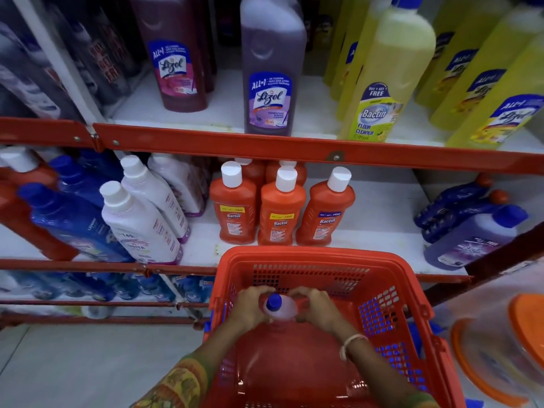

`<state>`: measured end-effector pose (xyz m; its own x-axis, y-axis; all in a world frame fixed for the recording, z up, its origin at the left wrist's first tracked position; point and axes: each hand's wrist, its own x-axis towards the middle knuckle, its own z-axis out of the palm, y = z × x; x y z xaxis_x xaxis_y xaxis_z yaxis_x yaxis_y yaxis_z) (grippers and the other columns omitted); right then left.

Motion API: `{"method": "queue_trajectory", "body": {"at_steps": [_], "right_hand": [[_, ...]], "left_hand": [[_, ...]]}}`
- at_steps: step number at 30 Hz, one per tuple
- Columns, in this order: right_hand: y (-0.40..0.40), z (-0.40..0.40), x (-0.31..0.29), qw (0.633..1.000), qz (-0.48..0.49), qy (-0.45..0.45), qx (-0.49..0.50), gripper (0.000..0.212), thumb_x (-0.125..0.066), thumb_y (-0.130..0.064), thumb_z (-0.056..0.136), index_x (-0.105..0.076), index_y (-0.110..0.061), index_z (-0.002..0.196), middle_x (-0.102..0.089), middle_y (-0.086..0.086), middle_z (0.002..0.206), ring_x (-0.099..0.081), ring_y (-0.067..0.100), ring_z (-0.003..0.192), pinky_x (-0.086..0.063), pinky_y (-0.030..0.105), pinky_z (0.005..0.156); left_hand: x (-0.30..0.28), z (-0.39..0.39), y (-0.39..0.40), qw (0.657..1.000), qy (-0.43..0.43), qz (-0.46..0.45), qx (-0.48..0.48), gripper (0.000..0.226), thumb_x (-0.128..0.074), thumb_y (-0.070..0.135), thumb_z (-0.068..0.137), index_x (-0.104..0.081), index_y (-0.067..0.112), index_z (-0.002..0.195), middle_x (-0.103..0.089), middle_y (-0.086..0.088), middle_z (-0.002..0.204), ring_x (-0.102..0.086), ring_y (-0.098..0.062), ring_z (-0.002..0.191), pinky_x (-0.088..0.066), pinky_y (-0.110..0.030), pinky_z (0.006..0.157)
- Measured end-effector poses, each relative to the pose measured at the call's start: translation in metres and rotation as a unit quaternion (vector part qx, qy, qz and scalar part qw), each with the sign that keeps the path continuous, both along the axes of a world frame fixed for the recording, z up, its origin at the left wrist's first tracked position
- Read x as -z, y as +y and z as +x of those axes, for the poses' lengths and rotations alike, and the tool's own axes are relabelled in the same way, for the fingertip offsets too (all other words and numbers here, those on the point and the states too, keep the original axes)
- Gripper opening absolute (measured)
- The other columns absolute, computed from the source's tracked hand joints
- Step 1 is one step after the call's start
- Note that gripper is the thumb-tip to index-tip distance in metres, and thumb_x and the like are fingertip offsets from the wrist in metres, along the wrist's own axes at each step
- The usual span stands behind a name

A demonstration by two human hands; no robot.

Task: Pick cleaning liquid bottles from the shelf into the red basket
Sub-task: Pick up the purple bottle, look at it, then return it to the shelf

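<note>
Right now, the left hand (250,307) and the right hand (316,307) both hold a pale purple bottle with a blue cap (275,309), fingers wrapped round it, inside the red basket (391,307) below the shelf (379,222).

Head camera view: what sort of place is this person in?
Most likely a shop's cleaning-products aisle. Red-edged shelves carry rows of the same branded floor cleaners, such as orange Bactin bottles with "buy 1 get 1 free" labels, and both hands lower a blue-capped bottle into a red shopping basket.
</note>
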<state>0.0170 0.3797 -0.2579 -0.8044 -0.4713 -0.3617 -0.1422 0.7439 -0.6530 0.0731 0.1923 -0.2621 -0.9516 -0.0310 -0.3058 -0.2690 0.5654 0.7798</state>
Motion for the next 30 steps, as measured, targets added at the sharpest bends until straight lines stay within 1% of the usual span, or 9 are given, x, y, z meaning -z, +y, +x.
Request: {"method": "queue_trajectory", "body": {"at_steps": [5, 8, 12, 15, 18, 21, 25, 27, 30], "right_hand": [[-0.002, -0.018, -0.089, 0.992, -0.096, 0.078, 0.004, 0.044, -0.08, -0.012, 0.073, -0.065, -0.022, 0.114, -0.07, -0.009, 0.108, -0.066, 0.001, 0.097, -0.048, 0.005, 0.083], [-0.016, -0.023, -0.15, 0.972, -0.18, 0.15, 0.025, 0.032, -0.078, -0.013, 0.077, -0.069, -0.025, 0.106, -0.073, -0.012, 0.1, -0.068, -0.002, 0.092, -0.05, 0.006, 0.076], [-0.036, -0.036, -0.209, 0.922, -0.293, 0.24, 0.082, 0.025, -0.075, -0.007, 0.079, -0.07, -0.017, 0.101, -0.075, -0.005, 0.094, -0.07, 0.002, 0.086, -0.051, 0.01, 0.072], [-0.049, -0.052, -0.242, 0.879, -0.373, 0.272, 0.121, 0.028, -0.074, -0.005, 0.08, -0.067, -0.012, 0.106, -0.074, 0.002, 0.098, -0.071, 0.008, 0.086, -0.053, 0.012, 0.07], [-0.067, -0.071, -0.263, 0.849, -0.404, 0.303, 0.153, 0.039, -0.077, -0.009, 0.078, -0.062, -0.014, 0.114, -0.07, 0.005, 0.108, -0.068, 0.012, 0.097, -0.053, 0.01, 0.072], [-0.088, -0.084, -0.273, 0.843, -0.396, 0.324, 0.163, 0.062, -0.082, -0.021, 0.072, -0.052, -0.02, 0.126, -0.06, 0.002, 0.124, -0.059, 0.012, 0.111, -0.053, 0.027, 0.088], [-0.109, -0.108, -0.287, 0.857, -0.365, 0.333, 0.149, 0.083, -0.083, -0.028, 0.071, -0.037, -0.023, 0.139, -0.049, -0.006, 0.135, -0.049, 0.007, 0.12, -0.046, 0.03, 0.097], [-0.116, -0.127, -0.295, 0.877, -0.391, 0.244, 0.133, 0.082, -0.085, -0.026, 0.068, -0.039, -0.019, 0.135, -0.057, -0.004, 0.126, -0.06, 0.007, 0.109, -0.053, 0.027, 0.088], [-0.125, -0.144, -0.299, 0.902, -0.401, 0.097, 0.124, 0.059, -0.085, -0.021, 0.068, -0.057, -0.004, 0.116, -0.073, 0.008, 0.103, -0.071, 0.009, 0.079, -0.058, 0.018, 0.062]], "left_hand": [[-0.071, 0.001, -0.027, 0.992, 0.127, 0.025, 0.0, 0.047, -0.075, 0.006, 0.076, -0.063, 0.015, 0.12, -0.069, 0.001, 0.112, -0.064, -0.004, 0.096, -0.05, -0.014, 0.083], [-0.123, -0.006, -0.051, 0.969, 0.246, -0.004, 0.003, 0.039, -0.073, 0.018, 0.079, -0.065, 0.022, 0.117, -0.069, 0.006, 0.113, -0.062, -0.001, 0.101, -0.047, -0.016, 0.09], [-0.18, -0.023, -0.077, 0.908, 0.4, -0.12, -0.04, 0.033, -0.064, 0.024, 0.083, -0.065, 0.021, 0.115, -0.067, 0.008, 0.114, -0.058, -0.002, 0.1, -0.037, -0.006, 0.089], [-0.209, -0.045, -0.092, 0.859, 0.475, -0.178, -0.075, 0.035, -0.058, 0.026, 0.086, -0.062, 0.019, 0.12, -0.063, 0.005, 0.122, -0.054, -0.009, 0.112, -0.038, -0.017, 0.099], [-0.225, -0.071, -0.107, 0.838, 0.49, -0.212, -0.11, 0.04, -0.054, 0.034, 0.088, -0.057, 0.017, 0.125, -0.057, -0.001, 0.129, -0.048, -0.017, 0.122, -0.035, -0.036, 0.108], [-0.224, -0.094, -0.118, 0.85, 0.431, -0.273, -0.132, 0.055, -0.033, 0.051, 0.09, -0.051, 0.019, 0.13, -0.051, -0.003, 0.138, -0.04, -0.021, 0.132, -0.019, -0.052, 0.115], [-0.212, -0.107, -0.132, 0.855, 0.372, -0.345, -0.108, 0.069, -0.01, 0.063, 0.092, -0.047, 0.023, 0.134, -0.049, -0.002, 0.143, -0.038, -0.021, 0.135, 0.009, -0.046, 0.114], [-0.21, -0.109, -0.135, 0.849, 0.361, -0.373, -0.096, 0.061, -0.014, 0.058, 0.095, -0.046, 0.025, 0.134, -0.05, -0.002, 0.142, -0.041, -0.022, 0.134, 0.011, -0.044, 0.114], [-0.21, -0.108, -0.135, 0.843, 0.363, -0.388, -0.088, 0.06, -0.016, 0.06, 0.095, -0.043, 0.025, 0.136, -0.05, -0.003, 0.141, -0.041, -0.023, 0.134, 0.004, -0.049, 0.114]]}}
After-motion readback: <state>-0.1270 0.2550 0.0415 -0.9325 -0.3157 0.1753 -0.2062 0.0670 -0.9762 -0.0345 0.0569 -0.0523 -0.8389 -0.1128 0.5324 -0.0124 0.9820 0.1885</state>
